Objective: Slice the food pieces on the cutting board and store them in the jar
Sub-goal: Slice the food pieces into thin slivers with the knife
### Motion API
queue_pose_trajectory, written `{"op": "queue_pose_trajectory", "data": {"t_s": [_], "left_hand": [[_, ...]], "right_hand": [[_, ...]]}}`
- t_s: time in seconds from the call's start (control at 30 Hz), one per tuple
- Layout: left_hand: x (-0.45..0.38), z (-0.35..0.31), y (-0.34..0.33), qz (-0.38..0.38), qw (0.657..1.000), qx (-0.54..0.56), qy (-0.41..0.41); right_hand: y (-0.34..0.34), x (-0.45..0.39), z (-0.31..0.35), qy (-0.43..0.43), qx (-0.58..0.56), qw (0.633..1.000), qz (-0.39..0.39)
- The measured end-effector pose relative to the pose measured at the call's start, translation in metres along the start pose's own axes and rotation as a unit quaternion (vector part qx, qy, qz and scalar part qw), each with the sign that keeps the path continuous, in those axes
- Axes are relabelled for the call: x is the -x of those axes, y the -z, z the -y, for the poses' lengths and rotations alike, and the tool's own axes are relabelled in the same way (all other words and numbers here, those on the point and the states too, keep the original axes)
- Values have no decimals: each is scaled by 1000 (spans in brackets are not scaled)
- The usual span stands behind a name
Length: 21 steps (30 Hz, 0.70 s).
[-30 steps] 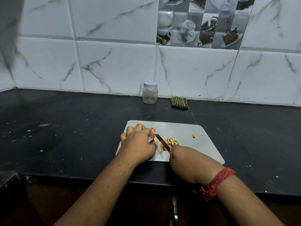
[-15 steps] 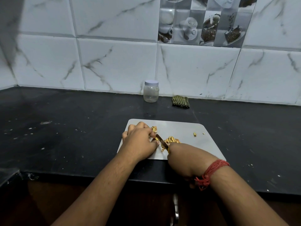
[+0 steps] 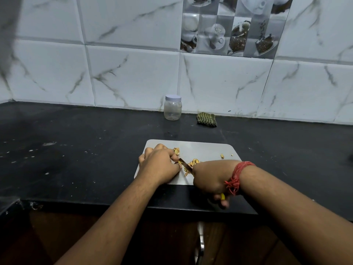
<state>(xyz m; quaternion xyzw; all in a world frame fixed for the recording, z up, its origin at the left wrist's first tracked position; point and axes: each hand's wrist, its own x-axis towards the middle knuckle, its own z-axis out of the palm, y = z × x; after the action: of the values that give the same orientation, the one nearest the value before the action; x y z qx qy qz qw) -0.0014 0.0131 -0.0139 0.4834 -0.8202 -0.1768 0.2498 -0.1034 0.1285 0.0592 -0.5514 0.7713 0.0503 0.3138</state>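
Observation:
A light grey cutting board (image 3: 208, 150) lies on the black counter in front of me. Small yellow-brown food pieces (image 3: 193, 162) are heaped at its middle, with a few more (image 3: 176, 150) just behind my left hand. My left hand (image 3: 160, 164) is curled over a piece on the board's left side, pinning it down. My right hand (image 3: 210, 179) grips a yellow-handled knife, whose blade (image 3: 185, 164) angles down right beside the left fingertips. The clear jar (image 3: 172, 108) with a white lid stands closed at the back by the wall.
A folded green striped cloth (image 3: 206, 119) lies right of the jar against the tiled wall. Two stray crumbs (image 3: 222, 155) sit near the board's right edge. The counter's front edge (image 3: 114, 204) runs just under my wrists, with a metal cupboard handle (image 3: 200, 243) below.
My right hand has drawn back toward the counter's front edge and turned, so the knife's yellow handle end now shows below the fist. My left hand stays on the piece.

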Motion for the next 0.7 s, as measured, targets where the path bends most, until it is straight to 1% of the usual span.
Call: {"op": "queue_pose_trajectory", "data": {"t_s": [0.13,0.23,0.37,0.7], "left_hand": [[-1,2,0,11,1000,4,-7],[-3,0,0,2,1000,11,6],[-5,-5,-1,-8,1000,1,23],[-8,-7,0,16,999,2,37]], "right_hand": [[-1,0,3,1,-27,1000,-8],[-1,1,1,7,-34,999,-13],[-3,0,1,5,-20,1000,-2],[-5,1,1,24,7,1000,-13]]}}
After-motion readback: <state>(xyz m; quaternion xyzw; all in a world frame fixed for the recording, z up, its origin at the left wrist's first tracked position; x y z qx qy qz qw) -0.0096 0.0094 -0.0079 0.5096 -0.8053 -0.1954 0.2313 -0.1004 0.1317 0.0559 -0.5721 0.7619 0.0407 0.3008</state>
